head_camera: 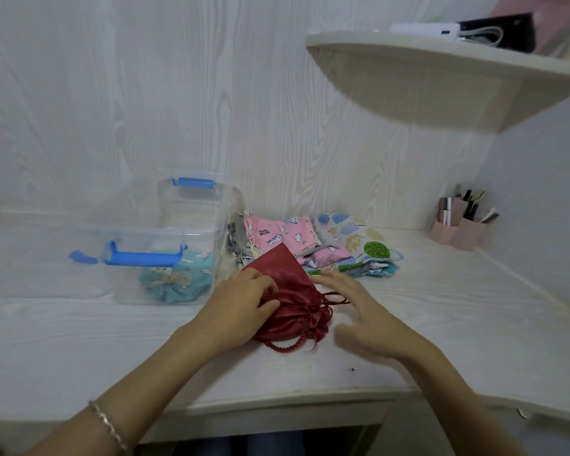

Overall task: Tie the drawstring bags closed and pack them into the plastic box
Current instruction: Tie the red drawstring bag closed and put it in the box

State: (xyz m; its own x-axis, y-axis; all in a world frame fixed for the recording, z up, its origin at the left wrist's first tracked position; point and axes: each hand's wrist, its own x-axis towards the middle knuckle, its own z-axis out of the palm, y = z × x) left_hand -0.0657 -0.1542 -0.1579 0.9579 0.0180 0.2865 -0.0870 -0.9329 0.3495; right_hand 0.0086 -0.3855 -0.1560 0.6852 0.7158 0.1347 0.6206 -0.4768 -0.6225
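White wood-grain worktop (79,340) and wall are seen. Red drawstring bag (293,291) is laid at centre, neck cinched, cords trailing right. It is gripped by left hand (241,304), fingers curled over the fabric. Right hand (366,311) is held open just beside the cords, fingers spread, blurred, nothing held. Clear plastic box (152,232) is placed left, teal bag (178,284) inside. Patterned bags (310,238) are piled behind.

Right hand (369,312) motion-blurred; shelf clutter (500,32) edge-cropped
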